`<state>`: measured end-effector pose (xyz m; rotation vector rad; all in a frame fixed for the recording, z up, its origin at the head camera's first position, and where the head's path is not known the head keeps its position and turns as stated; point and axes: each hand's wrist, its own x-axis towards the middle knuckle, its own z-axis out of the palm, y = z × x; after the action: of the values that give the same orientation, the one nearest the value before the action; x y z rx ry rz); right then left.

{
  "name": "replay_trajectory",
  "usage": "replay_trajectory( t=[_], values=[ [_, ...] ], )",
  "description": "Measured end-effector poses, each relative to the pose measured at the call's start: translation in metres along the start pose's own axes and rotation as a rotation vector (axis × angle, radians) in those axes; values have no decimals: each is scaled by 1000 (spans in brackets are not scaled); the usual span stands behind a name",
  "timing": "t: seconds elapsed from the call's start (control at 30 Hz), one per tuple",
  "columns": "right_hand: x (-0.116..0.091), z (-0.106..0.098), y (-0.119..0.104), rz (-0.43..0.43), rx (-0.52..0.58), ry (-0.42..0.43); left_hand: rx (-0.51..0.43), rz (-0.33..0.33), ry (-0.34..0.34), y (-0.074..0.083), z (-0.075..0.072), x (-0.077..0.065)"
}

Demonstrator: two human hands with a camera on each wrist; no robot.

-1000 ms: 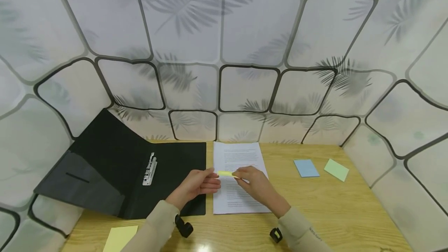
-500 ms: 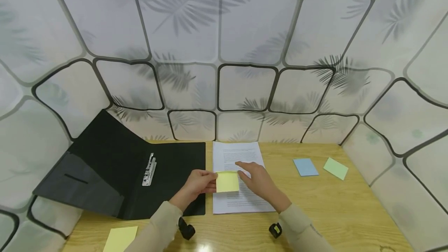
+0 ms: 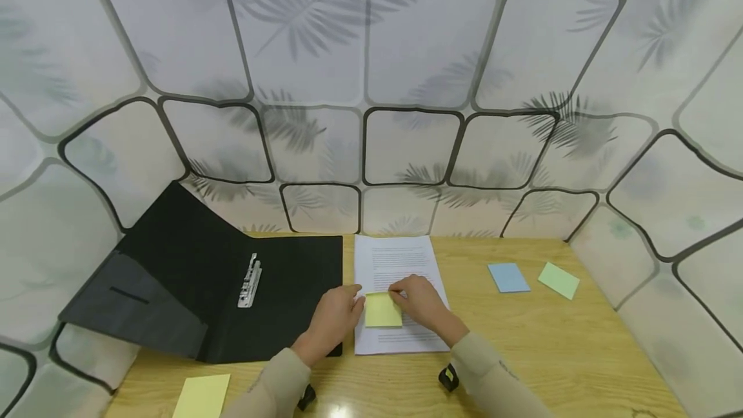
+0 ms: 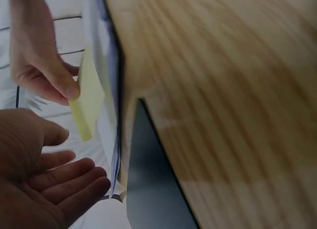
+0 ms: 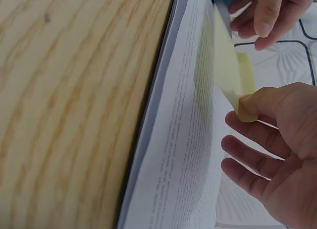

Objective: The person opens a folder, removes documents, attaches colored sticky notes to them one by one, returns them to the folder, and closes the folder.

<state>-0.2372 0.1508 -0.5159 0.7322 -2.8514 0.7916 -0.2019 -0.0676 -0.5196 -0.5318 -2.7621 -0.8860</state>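
A yellow note (image 3: 383, 312) held by one corner over printed pages (image 3: 400, 257)

The right hand (image 3: 422, 300) pinches the note between thumb and forefinger at its far right corner, where a narrow strip along the far edge looks bent away from the rest. The left hand (image 3: 335, 315) holds nothing; its loosely curved fingers sit near the note's left edge, apart from it in the left wrist view. The note lies over the nearer half of the pages; whether its near edge touches them, I cannot tell.

It should be nearly weightless, limp and quick to crease, so a light pinch is enough. The bent strip may be tacky, so the corners are the best hold, the far left one suiting the left hand. The pages are probably loose and may slide if dragged.

Left of the pages a black folder (image 3: 298, 269) lies spread, with a metal clip (image 3: 249, 282) inside. Well to the right are a blue note (image 3: 509, 277) and a green note (image 3: 559, 280); another yellow paper (image 3: 201, 396) lies at the near left of the wooden table (image 3: 522, 353).
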Motion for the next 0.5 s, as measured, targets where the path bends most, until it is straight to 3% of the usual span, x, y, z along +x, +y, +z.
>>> replay_trajectory(
  t=[0.1,0.2,0.33,0.5],
  values=[
    [1,0,1,-11,-28,-18,199,164,-7,1,1,-3],
    [2,2,3,-33,-53,-29,327,236,-67,0,2,-3],
    [2,5,6,-37,-77,-32,418,237,-166,0,3,-1],
    [2,8,8,-53,-83,-19,423,193,-235,-3,3,-2]
  ],
)
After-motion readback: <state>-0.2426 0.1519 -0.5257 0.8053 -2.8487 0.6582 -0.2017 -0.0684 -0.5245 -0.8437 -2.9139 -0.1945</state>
